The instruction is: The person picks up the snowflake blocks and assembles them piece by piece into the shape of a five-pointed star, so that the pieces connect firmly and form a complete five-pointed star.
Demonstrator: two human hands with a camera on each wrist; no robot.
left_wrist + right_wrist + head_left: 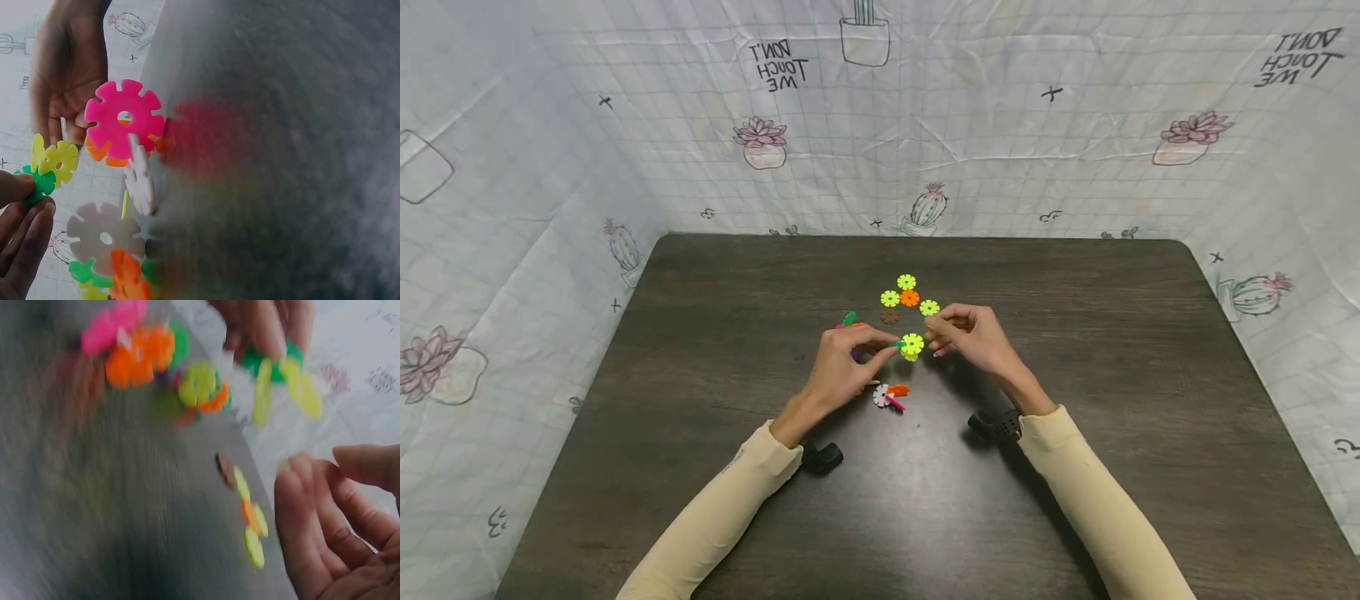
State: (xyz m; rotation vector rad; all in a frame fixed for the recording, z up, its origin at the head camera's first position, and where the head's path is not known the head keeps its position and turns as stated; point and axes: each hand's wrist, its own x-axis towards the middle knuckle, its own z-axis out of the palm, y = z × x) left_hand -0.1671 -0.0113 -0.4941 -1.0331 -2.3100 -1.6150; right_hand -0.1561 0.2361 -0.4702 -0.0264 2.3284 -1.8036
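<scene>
My left hand (847, 360) pinches a green notched plastic disc (41, 184) between thumb and fingers. Two yellow notched discs (61, 164) are slotted into it and splay apart, clearly seen in the right wrist view. My right hand (976, 337) is just to the right of this piece, apart from it. Its fingers bend loosely, with nothing between thumb and fingertips in the right wrist view (344, 519). Below the left hand stands a joined cluster with a pink disc (134, 106), a white disc (140, 184) and an orange disc (898, 390).
Beyond the hands, loose discs lie flat on the dark table (1075, 317): a brown one (890, 316), an orange one (910, 297) and several yellow ones (906, 282). More joined coloured discs (199, 384) sit partly behind the left hand. A printed curtain (985, 125) surrounds the table.
</scene>
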